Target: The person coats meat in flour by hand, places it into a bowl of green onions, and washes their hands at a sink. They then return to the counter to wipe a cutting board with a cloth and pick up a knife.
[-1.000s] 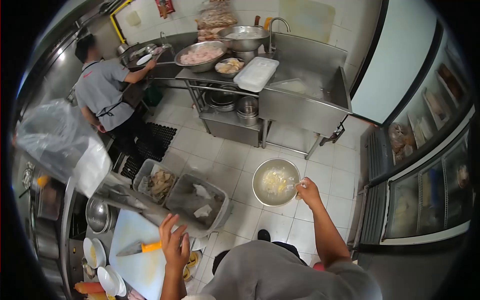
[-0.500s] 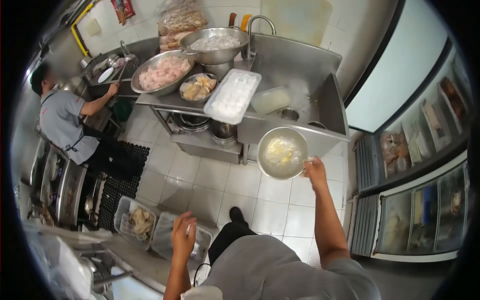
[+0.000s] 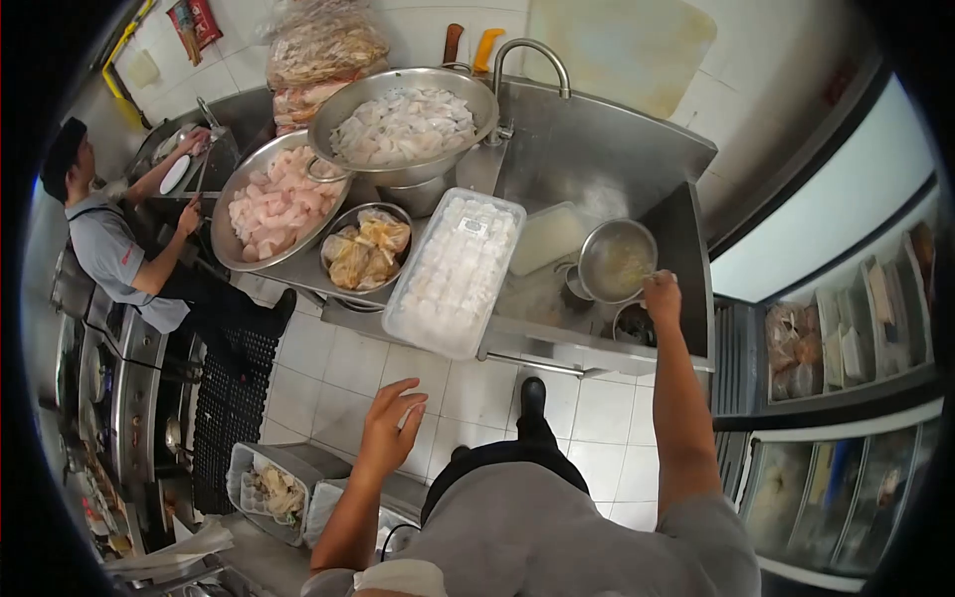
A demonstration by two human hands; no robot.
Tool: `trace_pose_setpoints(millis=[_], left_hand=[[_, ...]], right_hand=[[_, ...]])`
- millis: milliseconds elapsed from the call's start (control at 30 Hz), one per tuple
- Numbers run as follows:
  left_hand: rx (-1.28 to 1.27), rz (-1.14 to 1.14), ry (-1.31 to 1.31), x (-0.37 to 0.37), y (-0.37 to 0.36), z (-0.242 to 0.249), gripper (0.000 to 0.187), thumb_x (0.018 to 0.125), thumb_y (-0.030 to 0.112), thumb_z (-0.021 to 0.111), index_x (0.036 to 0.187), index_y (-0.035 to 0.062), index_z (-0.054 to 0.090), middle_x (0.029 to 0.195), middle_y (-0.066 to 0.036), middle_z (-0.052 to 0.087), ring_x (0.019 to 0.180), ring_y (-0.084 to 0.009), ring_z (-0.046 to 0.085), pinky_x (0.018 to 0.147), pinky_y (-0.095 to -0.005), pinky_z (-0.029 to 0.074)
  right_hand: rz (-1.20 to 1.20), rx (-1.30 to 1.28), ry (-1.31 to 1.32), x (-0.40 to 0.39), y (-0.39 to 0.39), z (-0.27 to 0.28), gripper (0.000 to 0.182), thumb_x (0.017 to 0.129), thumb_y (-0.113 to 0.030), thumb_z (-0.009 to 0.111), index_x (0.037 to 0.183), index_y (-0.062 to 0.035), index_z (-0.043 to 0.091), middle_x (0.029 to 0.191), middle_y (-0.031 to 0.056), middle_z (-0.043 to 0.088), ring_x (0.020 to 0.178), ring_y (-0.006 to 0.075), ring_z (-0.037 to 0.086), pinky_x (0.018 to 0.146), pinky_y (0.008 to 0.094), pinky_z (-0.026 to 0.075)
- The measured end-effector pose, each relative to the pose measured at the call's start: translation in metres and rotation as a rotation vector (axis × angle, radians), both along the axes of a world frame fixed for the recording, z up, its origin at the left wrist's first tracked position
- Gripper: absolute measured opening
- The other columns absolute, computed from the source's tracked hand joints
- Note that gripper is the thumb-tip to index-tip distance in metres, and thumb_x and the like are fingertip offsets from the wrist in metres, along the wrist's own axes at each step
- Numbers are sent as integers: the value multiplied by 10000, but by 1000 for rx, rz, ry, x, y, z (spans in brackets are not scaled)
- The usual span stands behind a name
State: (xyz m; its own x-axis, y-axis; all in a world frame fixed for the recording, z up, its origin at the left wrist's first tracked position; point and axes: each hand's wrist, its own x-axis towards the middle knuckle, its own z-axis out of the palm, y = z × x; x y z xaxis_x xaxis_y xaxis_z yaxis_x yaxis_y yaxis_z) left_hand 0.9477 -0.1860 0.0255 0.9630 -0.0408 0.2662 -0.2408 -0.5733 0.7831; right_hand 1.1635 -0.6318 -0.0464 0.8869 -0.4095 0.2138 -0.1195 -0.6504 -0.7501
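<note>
My right hand (image 3: 663,297) is closed on the edge of a round metal bowl (image 3: 618,261) with yellowish bits and liquid inside. The bowl is over the sink basin (image 3: 679,261), tilted somewhat. Beside it in the sink are a pale rectangular tub (image 3: 548,239) and a small metal pot (image 3: 577,288). A dark-looking pot (image 3: 634,323) shows just below my right hand. My left hand (image 3: 392,430) is raised over the floor with nothing in it, fingers apart. Nearest ahead of it is a white lidded container (image 3: 456,274) at the counter's front edge.
Left along the counter stand a colander of whitish pieces (image 3: 403,119), a bowl of pink meat (image 3: 279,204) and a bowl of bagged food (image 3: 366,249). A co-worker (image 3: 119,239) stands at the far left. On the right are open refrigerator shelves (image 3: 846,328); bins (image 3: 269,493) sit lower left.
I have come closer to the sink. The bowl in my right hand has moved from in front of the sink to over its basin. My left hand has risen a little.
</note>
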Motion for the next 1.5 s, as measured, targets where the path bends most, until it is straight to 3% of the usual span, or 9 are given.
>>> trace_pose_setpoints(millis=[133, 200, 367, 433, 567, 667, 867, 1033, 1500], left_hand=[[61, 166, 43, 21, -29, -10, 133, 782, 33, 620, 914, 37, 635, 1086, -125, 583, 992, -288, 547, 829, -349, 445], [90, 252, 72, 28, -47, -8, 135, 783, 32, 617, 917, 40, 636, 1088, -126, 583, 997, -288, 546, 832, -349, 445], [48, 529, 147, 59, -89, 13, 123, 797, 30, 597, 913, 34, 636, 1085, -132, 587, 991, -297, 569, 824, -357, 456], [77, 606, 135, 72, -104, 20, 119, 797, 28, 597, 910, 31, 636, 1085, -131, 589, 985, -290, 577, 819, -356, 460], [51, 663, 192, 102, -129, 33, 122, 794, 24, 601, 911, 30, 636, 1088, -135, 587, 988, -289, 576, 819, -352, 462], [56, 601, 154, 131, -144, 38, 137, 786, 15, 612, 919, 35, 639, 1090, -133, 586, 990, -284, 573, 821, -349, 462], [-54, 259, 69, 209, -172, 48, 153, 776, 3, 623, 925, 27, 644, 1100, -145, 575, 1002, -287, 562, 830, -338, 455], [-144, 54, -41, 303, -197, 29, 235, 816, 48, 581, 1048, 16, 595, 1132, -171, 554, 1021, -281, 559, 845, -329, 448], [-346, 218, 97, 464, -249, -17, 540, 857, 206, 493, 1345, 32, 340, 1287, -219, 452, 1179, -331, 464, 946, -346, 384]], right_hand=[[533, -757, 206, 119, -34, -149, 335, 740, -286, 594, 865, 25, 592, 926, 237, 589, 887, 381, 580, 777, 455, 459], [477, -343, 469, 133, 4, -119, 400, 742, -326, 595, 908, 37, 579, 984, 207, 586, 972, 353, 555, 832, 437, 439], [1092, -609, 447, 256, 53, -105, 435, 773, -256, 588, 1091, 34, 526, 973, 206, 606, 944, 331, 578, 786, 412, 452], [822, -222, 86, 311, 83, -131, 498, 799, -201, 548, 1231, -3, 400, 940, 222, 586, 664, 334, 608, 624, 406, 475], [739, 256, -7, 369, 160, -38, 525, 783, -150, 529, 1266, -2, 387, 1146, 232, 546, 1059, 355, 539, 898, 390, 425], [714, -2, -238, 380, 183, -8, 516, 787, -149, 519, 1280, -46, 409, 1202, 211, 519, 1083, 345, 524, 909, 390, 417], [1110, 51, 244, 334, 157, -11, 449, 803, -110, 532, 1244, -52, 469, 1227, 150, 532, 1027, 298, 563, 883, 362, 428], [624, 1133, 443, 336, 128, -19, 145, 854, -97, 485, 966, -41, 559, 745, 24, 527, 602, 89, 478, 521, 230, 414], [545, 1344, 384, 356, 160, -10, 280, 876, -349, 536, 741, -104, 547, 614, 0, 485, 526, 128, 473, 474, 288, 383]])
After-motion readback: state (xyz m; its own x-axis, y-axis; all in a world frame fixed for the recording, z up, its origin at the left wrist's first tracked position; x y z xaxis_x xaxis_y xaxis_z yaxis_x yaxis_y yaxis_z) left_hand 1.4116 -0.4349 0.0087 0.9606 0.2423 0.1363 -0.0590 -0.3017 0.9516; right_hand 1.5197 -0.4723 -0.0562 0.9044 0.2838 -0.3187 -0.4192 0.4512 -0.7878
